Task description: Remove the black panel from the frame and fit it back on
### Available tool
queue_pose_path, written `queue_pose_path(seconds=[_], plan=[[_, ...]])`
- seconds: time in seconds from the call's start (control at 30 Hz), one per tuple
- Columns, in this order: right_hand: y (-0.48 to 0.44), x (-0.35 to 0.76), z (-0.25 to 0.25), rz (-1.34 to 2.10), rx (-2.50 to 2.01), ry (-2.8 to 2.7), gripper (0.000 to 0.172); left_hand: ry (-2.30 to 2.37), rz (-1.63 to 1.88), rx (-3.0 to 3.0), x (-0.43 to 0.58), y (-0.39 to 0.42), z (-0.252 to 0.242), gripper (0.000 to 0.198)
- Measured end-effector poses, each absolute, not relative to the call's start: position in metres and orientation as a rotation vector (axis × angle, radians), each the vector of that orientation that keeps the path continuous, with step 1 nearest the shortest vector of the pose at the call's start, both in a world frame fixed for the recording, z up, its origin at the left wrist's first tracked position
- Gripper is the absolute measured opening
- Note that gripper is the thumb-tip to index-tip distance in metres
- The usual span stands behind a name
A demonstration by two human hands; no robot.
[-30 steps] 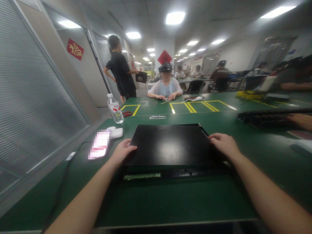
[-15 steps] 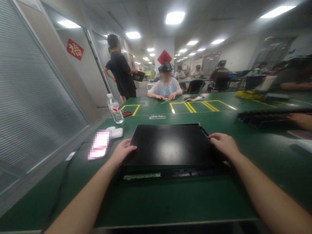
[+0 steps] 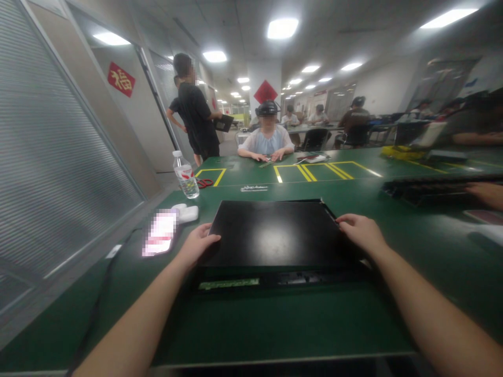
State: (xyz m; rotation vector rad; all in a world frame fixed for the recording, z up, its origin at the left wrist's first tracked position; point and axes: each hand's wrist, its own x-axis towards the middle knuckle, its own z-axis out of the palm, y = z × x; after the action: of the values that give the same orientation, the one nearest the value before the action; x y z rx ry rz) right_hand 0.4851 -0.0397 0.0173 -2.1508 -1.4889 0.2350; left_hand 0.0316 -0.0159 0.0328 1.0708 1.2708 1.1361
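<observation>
A flat black metal case (image 3: 275, 233) lies on the green table (image 3: 275, 324) in front of me, its near edge open enough to show a green circuit strip (image 3: 228, 284) inside. My left hand (image 3: 195, 246) grips the case's left edge, thumb on top. My right hand (image 3: 361, 233) grips the right edge, fingers curled over the lid.
A lit phone (image 3: 160, 233) and a white pouch (image 3: 187, 213) lie left of the case, with a water bottle (image 3: 184, 175) and red scissors (image 3: 203, 183) beyond. A seated person (image 3: 267, 139) works opposite; another person's hand (image 3: 487, 193) rests by a black tray (image 3: 428, 189) at right.
My hands and the case have stayed put. The standing person at the back left has shifted slightly with the black item held there.
</observation>
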Motion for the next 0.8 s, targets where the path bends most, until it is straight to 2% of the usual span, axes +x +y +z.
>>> queue_pose_path(seconds=[0.5,0.8], plan=[[-0.0405,0.484,0.0196,0.209,-2.154,-1.482,0.031,1.279,1.148,1.071,0.0296,-0.0124,0.0303,0.054],[-0.0416,0.4819,0.0226,0.239,-2.172,-1.459,0.03,1.279,1.158,1.032,0.0327,-0.0154,0.0338,0.05]])
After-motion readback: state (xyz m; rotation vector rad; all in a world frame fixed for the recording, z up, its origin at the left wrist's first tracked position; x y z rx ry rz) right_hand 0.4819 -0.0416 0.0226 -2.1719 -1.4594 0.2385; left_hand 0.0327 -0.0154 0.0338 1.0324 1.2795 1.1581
